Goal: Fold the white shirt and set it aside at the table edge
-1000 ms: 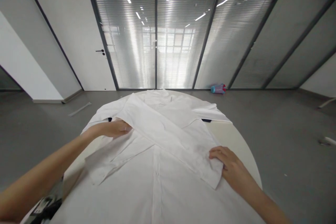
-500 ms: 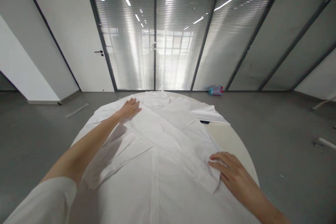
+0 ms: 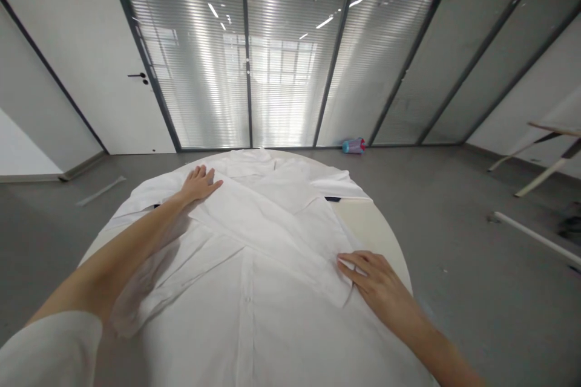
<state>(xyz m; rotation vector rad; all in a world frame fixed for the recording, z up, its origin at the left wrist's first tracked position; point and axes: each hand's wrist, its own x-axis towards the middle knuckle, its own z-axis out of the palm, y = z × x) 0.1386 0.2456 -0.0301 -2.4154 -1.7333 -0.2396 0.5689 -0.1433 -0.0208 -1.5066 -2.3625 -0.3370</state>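
Note:
A white button-front shirt (image 3: 195, 332) lies spread on a round table, its collar end at the far side. One sleeve (image 3: 276, 242) is laid diagonally across its front, running from the upper left to the lower right. My left hand (image 3: 198, 184) presses flat on the cloth near the shoulder, fingers spread. Lightly curved and apart, the fingers of my right hand (image 3: 370, 278) rest on the lower right end of that sleeve. A second loose sleeve fold (image 3: 172, 290) lies under my left forearm.
The pale table (image 3: 379, 227) shows at the right, with a small dark object (image 3: 333, 199) beside the shirt. A blue and red item (image 3: 353, 146) lies on the floor by the glass partition. Wooden-topped furniture (image 3: 554, 128) stands at the far right.
The view has turned to the right, so everything sits further left. Both hands stay at about the same places on the shirt, and the cloth looks the same.

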